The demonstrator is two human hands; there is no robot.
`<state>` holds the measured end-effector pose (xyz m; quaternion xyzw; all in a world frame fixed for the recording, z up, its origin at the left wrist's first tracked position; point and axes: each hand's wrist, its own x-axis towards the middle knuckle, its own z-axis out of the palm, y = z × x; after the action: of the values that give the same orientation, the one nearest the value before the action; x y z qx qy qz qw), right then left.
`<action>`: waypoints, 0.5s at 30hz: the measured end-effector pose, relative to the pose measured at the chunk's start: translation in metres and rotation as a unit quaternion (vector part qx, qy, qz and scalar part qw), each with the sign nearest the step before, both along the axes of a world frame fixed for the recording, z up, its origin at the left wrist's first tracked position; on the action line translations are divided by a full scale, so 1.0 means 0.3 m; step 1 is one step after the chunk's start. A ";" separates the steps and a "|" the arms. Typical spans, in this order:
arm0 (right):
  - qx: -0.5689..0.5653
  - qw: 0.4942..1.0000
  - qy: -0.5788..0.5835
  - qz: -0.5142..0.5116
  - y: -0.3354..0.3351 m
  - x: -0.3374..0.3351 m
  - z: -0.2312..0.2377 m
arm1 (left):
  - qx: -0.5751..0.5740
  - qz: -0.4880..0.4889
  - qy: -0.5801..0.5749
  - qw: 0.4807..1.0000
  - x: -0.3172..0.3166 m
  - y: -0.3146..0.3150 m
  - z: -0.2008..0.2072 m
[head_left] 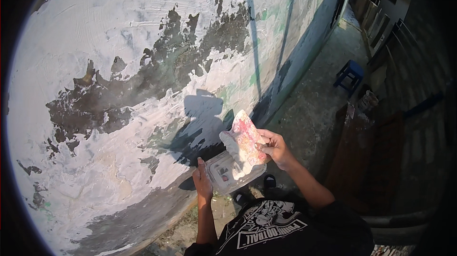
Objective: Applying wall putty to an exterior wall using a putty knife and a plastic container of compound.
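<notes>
My left hand (pixel 203 180) grips the left side of a shallow clear plastic container (pixel 223 170), its thumb over the rim. White paste smears the inside of the container, mostly toward its right side. In my right hand (pixel 275 148) is a flat scraper-like piece (pixel 245 137), pinched between thumb and fingers at its right edge. This piece is pink and yellowish, coated with white paste, and tilted up above the container. Its lower end reaches down to the paste; whether it touches the container cannot be made out.
A wall (pixel 109 27) with patchy white coating and bare dark areas rises at my left and front. Along the passage at right stand a blue stool (pixel 350 76) and a brown wooden bench (pixel 350 156) with a crumpled bag (pixel 368 101) near it. My sandalled feet (pixel 270 181) are below the container.
</notes>
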<state>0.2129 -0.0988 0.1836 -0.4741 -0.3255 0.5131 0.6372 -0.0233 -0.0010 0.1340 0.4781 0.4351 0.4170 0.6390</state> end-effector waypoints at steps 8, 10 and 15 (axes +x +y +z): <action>0.118 0.949 0.285 -0.061 -0.045 0.104 -0.135 | 0.002 0.018 0.009 1.000 0.127 -0.021 0.063; 0.125 0.926 0.333 -0.124 -0.039 0.132 -0.123 | -0.042 -0.038 -0.022 0.998 0.123 -0.020 0.063; 0.153 0.924 0.224 -0.269 0.047 0.273 -0.180 | -0.045 -0.051 0.026 0.997 0.125 -0.006 0.050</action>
<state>0.2948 -0.0849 0.1297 -0.3131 -0.1092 0.3596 0.8722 0.0142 -0.0027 0.1491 0.4814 0.4449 0.3511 0.6686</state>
